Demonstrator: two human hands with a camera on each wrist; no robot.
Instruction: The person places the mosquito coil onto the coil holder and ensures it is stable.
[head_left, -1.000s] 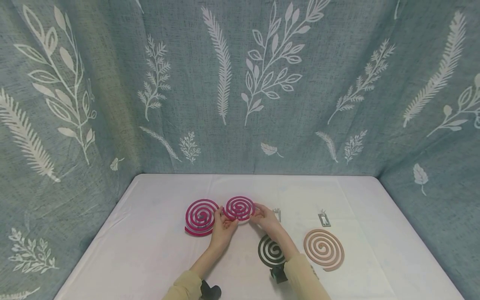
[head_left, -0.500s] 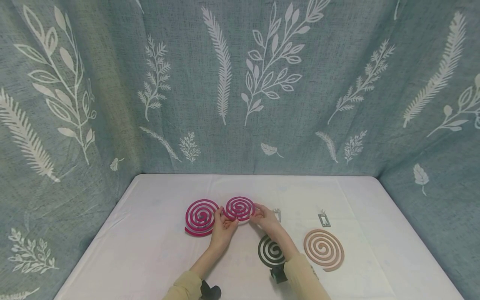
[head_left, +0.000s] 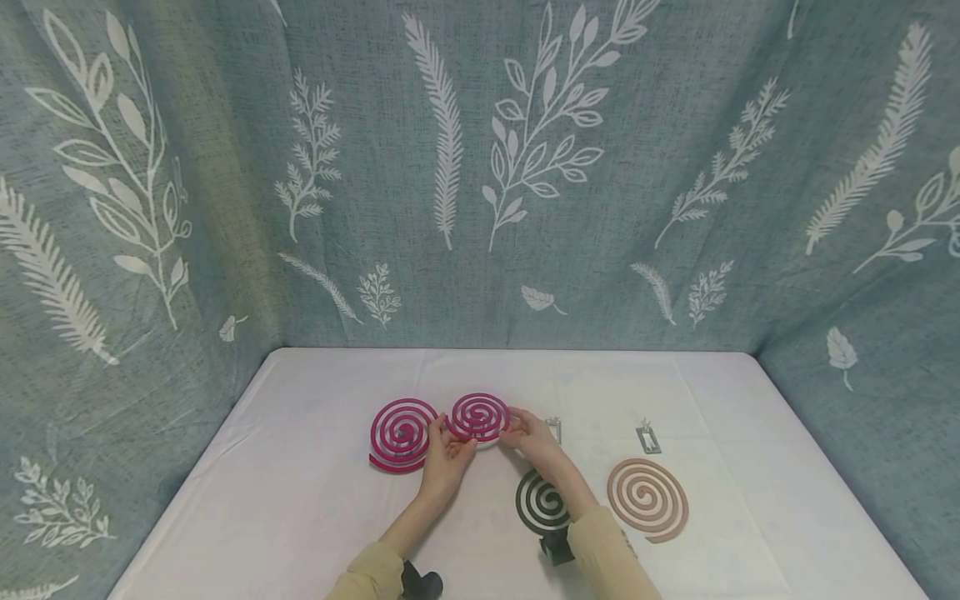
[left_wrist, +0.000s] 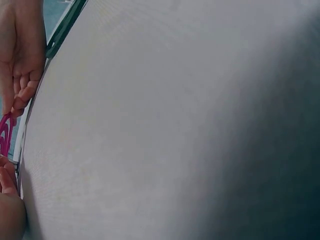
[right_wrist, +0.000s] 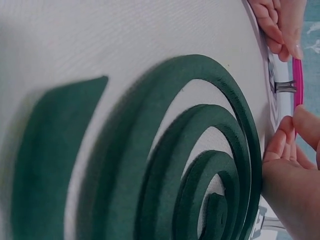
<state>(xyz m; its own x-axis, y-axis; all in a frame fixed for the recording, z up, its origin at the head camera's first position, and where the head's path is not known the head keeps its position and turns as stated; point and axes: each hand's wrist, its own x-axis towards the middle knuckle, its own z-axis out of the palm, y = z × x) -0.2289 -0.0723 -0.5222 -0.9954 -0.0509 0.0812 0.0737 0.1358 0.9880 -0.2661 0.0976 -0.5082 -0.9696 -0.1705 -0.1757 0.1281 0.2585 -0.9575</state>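
A magenta mosquito coil (head_left: 480, 417) is held level above the white tabletop, a small metal stand (right_wrist: 286, 87) under its middle in the right wrist view. My left hand (head_left: 446, 461) pinches its left rim between thumb and fingers. Across from it, my right hand (head_left: 531, 437) pinches the right rim. A second magenta coil (head_left: 378, 433) sits just left of my left hand, partly covered by it. Below my right forearm lies a dark green coil (head_left: 525, 507), partly hidden by that arm; the right wrist view shows it large (right_wrist: 200, 117).
To the right lies a tan coil (head_left: 647, 497). Behind it is a flat metal coil stand (head_left: 649, 438) with a raised prong. Another such stand (head_left: 555, 428) is half covered by my right hand. A patterned blue-green curtain (head_left: 480, 167) surrounds the white table (head_left: 300, 500).
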